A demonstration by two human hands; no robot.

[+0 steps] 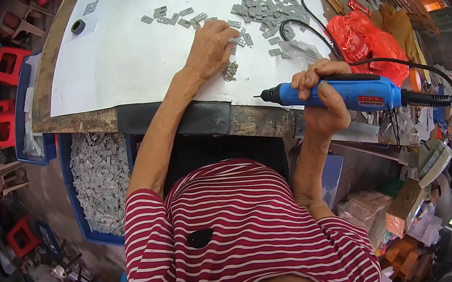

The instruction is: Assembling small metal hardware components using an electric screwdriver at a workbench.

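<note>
My right hand (321, 92) is wrapped round a blue corded electric screwdriver (338, 93). The tool lies level above the table's front edge, its thin bit pointing left and touching nothing. Over the white table covering, my left hand (210, 48) has its fingers curled together. A small grey rectangular part shows at its fingertips, seemingly pinched there. More grey rectangular parts with holes (247, 39) lie close beside those fingers. Just below my left hand sits a little heap of small metal screws (230, 71).
A large pile of grey parts (272, 8) covers the table's far right. The black cord (374, 61) loops past a red plastic bag (366, 39). A black tape roll (78, 27) lies far left. Below the table edge, a blue bin (101, 184) holds many grey parts. Red stools (1, 123) stand left.
</note>
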